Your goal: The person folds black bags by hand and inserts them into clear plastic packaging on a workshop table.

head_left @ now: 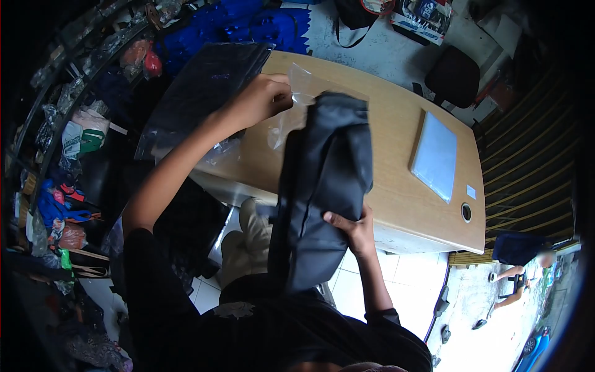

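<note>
A black fabric bag [325, 192] stands upright in front of my body, over the near edge of the wooden desk [396, 186]. My right hand [356, 229] grips its lower right side, with the thumb across the front. Farther up and to the left, my left hand [273, 96] is closed, its fingers pinching the edge of a clear plastic bag [304, 80]. Part of this thin plastic hangs behind the black bag, so its full shape is hidden. Beside my left forearm, a stack of dark items in clear plastic [207, 87] covers the desk's left end.
A flat plastic-wrapped packet [436, 155] lies at the desk's right, near a round cable hole [466, 212]. Shelves crowded with wrapped goods [80, 136] line the left. Beyond the desk stands a dark chair [452, 77]. Another person [527, 273] sits outside, lower right.
</note>
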Demonstrator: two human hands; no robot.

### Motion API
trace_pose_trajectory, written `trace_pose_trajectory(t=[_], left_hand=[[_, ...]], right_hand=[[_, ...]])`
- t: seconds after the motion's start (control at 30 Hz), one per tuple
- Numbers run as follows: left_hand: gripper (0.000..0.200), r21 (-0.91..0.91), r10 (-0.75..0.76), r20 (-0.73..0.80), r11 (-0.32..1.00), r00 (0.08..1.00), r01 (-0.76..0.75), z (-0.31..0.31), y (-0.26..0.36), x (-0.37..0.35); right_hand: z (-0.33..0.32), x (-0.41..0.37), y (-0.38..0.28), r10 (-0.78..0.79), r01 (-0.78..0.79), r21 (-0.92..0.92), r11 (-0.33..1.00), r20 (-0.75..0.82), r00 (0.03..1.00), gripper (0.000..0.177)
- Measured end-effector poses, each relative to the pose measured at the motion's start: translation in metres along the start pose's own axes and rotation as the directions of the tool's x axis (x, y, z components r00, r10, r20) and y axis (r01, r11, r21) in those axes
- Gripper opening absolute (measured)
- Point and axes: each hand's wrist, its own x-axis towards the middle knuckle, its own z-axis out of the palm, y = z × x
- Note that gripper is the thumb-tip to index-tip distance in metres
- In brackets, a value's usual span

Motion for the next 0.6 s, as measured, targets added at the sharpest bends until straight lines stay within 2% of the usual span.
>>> trace_pose_trajectory(t=[0.07,0.1,0.13,0.2,0.27,0.33,0.37,0.4,0.47,0.5,0.57,0.6], left_hand=[[0.014,0.029,-0.078,0.010,0.997,0.997,0.078,0.000,0.006,-0.005],[0.013,0.013,-0.085,0.020,0.996,0.996,0.085,0.002,0.006,-0.008],[0.013,0.016,-0.083,0.018,0.996,0.996,0.083,0.005,0.006,-0.009],[0.012,-0.060,-0.116,0.016,0.991,0.993,0.117,0.012,0.008,-0.011],[0.014,-0.068,-0.110,-0.037,0.992,0.993,0.107,0.022,0.010,-0.008],[0.020,-0.123,-0.296,-0.037,0.949,0.954,0.290,0.029,0.018,-0.004],[0.027,-0.090,-0.308,-0.026,0.948,0.951,0.304,0.032,0.015,-0.002],[0.029,-0.207,-0.311,-0.025,0.931,0.950,0.300,0.036,0.014,-0.003],[0.025,-0.245,-0.298,-0.011,0.926,0.954,0.287,0.035,0.024,-0.003],[0.025,-0.246,-0.298,-0.010,0.926,0.954,0.287,0.034,0.028,-0.005],[0.023,-0.287,-0.097,-0.094,0.956,0.991,0.066,0.031,0.031,-0.006],[0.023,-0.283,-0.094,-0.097,0.957,0.991,0.063,0.028,0.032,-0.009]], right_hand=[[0.008,-0.006,0.000,0.230,-0.101,0.390,0.915,-0.301,0.926,0.052],[0.008,-0.005,0.003,0.237,-0.056,0.441,0.896,-0.366,0.900,0.054],[0.005,-0.007,0.002,0.304,-0.094,0.493,0.865,-0.368,0.879,0.055],[-0.004,-0.015,0.001,0.310,-0.134,0.567,0.813,-0.226,0.923,0.057],[-0.019,-0.022,0.013,0.325,-0.285,0.575,0.767,0.035,0.945,0.061],[-0.029,-0.032,0.021,0.344,-0.425,0.597,0.680,0.251,0.905,0.068],[-0.026,-0.034,0.039,0.286,-0.462,0.696,0.551,0.362,0.887,0.078],[-0.026,-0.042,0.053,0.265,-0.548,0.734,0.401,0.480,0.836,0.074],[-0.012,-0.045,0.050,0.250,-0.558,0.704,0.439,0.501,0.828,0.061],[-0.009,-0.043,0.072,0.034,-0.589,0.764,0.263,0.603,0.797,0.055],[0.001,-0.041,0.085,-0.107,-0.576,0.813,0.080,0.582,0.806,0.050],[0.008,-0.041,0.091,-0.157,-0.586,0.810,-0.035,0.575,0.803,0.048]])
